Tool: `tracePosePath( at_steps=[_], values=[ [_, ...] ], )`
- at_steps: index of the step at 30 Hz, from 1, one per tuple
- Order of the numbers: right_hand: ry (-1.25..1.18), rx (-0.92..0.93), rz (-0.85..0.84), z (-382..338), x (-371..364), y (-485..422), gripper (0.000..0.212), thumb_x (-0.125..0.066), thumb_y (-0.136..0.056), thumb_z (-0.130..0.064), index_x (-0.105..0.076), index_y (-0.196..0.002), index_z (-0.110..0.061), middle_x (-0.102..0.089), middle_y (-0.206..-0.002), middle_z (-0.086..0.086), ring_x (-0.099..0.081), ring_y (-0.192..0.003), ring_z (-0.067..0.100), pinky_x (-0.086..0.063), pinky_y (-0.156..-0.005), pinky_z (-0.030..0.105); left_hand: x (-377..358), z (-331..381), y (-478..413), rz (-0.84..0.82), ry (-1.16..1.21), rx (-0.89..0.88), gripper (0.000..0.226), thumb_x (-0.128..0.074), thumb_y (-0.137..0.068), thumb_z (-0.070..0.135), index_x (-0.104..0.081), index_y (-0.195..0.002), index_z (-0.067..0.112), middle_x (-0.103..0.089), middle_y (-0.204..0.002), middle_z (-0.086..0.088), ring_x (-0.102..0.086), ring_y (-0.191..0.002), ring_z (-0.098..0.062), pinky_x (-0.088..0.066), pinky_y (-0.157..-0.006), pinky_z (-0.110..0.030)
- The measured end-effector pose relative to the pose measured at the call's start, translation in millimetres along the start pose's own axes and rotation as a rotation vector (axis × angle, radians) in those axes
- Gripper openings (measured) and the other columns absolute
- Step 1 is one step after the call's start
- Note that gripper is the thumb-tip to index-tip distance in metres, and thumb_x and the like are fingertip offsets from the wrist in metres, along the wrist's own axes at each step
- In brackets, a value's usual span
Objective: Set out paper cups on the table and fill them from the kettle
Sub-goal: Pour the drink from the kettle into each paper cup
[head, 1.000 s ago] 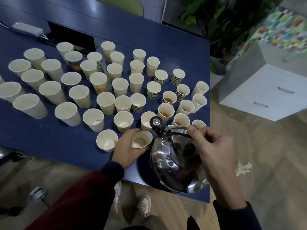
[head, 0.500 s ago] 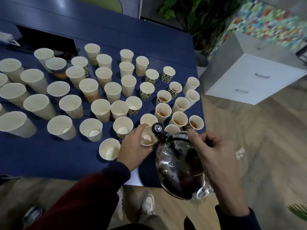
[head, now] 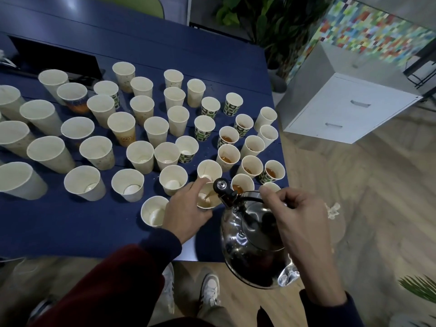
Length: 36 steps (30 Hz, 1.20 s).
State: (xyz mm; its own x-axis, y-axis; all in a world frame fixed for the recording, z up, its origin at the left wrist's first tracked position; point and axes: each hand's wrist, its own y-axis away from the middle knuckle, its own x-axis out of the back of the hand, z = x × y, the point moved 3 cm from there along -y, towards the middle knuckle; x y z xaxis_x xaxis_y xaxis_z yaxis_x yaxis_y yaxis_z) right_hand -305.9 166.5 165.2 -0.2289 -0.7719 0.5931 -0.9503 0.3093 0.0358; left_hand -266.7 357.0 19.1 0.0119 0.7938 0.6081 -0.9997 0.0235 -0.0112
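Few cups (head: pixel 227 139) hold brown liquid; left hand (head: pixel 186 218) grips cup (head: pixel 208 201), right hand (head: pixel 297 218) grips kettle (head: pixel 250 256)

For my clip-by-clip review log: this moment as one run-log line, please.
step: pouring | left hand: grips cup | right hand: tilts kettle, spout over cup | nearby: empty cups

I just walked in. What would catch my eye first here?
Dozens of paper cups crowd the dark blue table. At its near right edge a shiny steel kettle, gripped by the right hand, tips toward a cup the left hand holds; a few cups beside it hold amber liquid.
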Motion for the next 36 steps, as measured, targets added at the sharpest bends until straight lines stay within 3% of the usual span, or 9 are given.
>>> tracePosePath(
  at_steps=[6, 20, 24, 27, 32, 36],
  values=[
    [0.015, -0.007, -0.013, -1.9, -3.0, 3.6, 0.043, -0.075, -0.087, -0.040, -0.061, -0.057, -0.013, -0.040, -0.050, 0.006, -0.037, -0.050, 0.013, -0.032, -0.055, 0.032, -2.6, -6.1, 1.7, -0.015, 0.017, 0.023, 0.060, -0.077, -0.072, 0.030, -0.050, -0.125, 0.037, -0.066, -0.111, 0.008, -0.061, -0.103, -0.020, -0.053, -0.085, -0.046],
    [-0.024, -0.023, -0.017, -5.0, -5.3, 6.8, 0.041, -0.076, -0.086, -0.037, -0.062, -0.054, -0.016, -0.038, -0.046, -0.008, -0.034, -0.048, 0.008, -0.030, -0.055, 0.028, -2.0, -13.3, 5.8, -0.017, 0.012, 0.024, 0.061, -0.080, -0.073, 0.034, -0.049, -0.125, 0.042, -0.066, -0.115, 0.011, -0.061, -0.108, -0.018, -0.053, -0.088, -0.045],
    [-0.058, -0.018, 0.000, -1.5, -3.7, 6.7, 0.042, -0.076, -0.087, -0.039, -0.062, -0.060, -0.009, -0.044, -0.055, 0.015, -0.039, -0.053, 0.013, -0.034, -0.058, 0.031, -4.2, -15.5, 5.0, -0.031, 0.030, 0.034, 0.059, -0.080, -0.073, 0.033, -0.050, -0.122, 0.042, -0.065, -0.115, 0.012, -0.061, -0.107, -0.016, -0.053, -0.088, -0.042],
    [-0.072, -0.024, 0.026, -1.1, -1.4, 7.4, 0.046, -0.076, -0.087, -0.040, -0.061, -0.059, -0.006, -0.050, -0.059, 0.021, -0.043, -0.054, 0.015, -0.037, -0.059, 0.031, -9.3, -17.7, 4.0, -0.049, 0.050, 0.052, 0.056, -0.080, -0.073, 0.032, -0.051, -0.120, 0.041, -0.066, -0.111, 0.011, -0.061, -0.103, -0.014, -0.053, -0.087, -0.040],
    [-0.101, -0.041, 0.089, 1.3, 1.7, 4.9, 0.039, -0.078, -0.085, -0.036, -0.066, -0.060, -0.009, -0.053, -0.052, 0.011, -0.047, -0.053, 0.012, -0.040, -0.060, 0.031, -19.8, -19.6, -3.5, -0.098, 0.044, 0.063, 0.058, -0.079, -0.070, 0.030, -0.051, -0.120, 0.039, -0.067, -0.110, 0.009, -0.063, -0.103, -0.017, -0.052, -0.088, -0.044],
    [-0.099, -0.031, 0.128, -0.9, 5.8, 3.3, 0.041, -0.077, -0.086, -0.035, -0.065, -0.063, -0.003, -0.047, -0.049, -0.001, -0.041, -0.048, 0.006, -0.036, -0.051, 0.026, -28.4, -22.2, -9.9, -0.175, 0.000, 0.092, 0.058, -0.080, -0.071, 0.028, -0.049, -0.119, 0.034, -0.064, -0.111, 0.004, -0.061, -0.105, -0.022, -0.051, -0.089, -0.047]
  ],
)
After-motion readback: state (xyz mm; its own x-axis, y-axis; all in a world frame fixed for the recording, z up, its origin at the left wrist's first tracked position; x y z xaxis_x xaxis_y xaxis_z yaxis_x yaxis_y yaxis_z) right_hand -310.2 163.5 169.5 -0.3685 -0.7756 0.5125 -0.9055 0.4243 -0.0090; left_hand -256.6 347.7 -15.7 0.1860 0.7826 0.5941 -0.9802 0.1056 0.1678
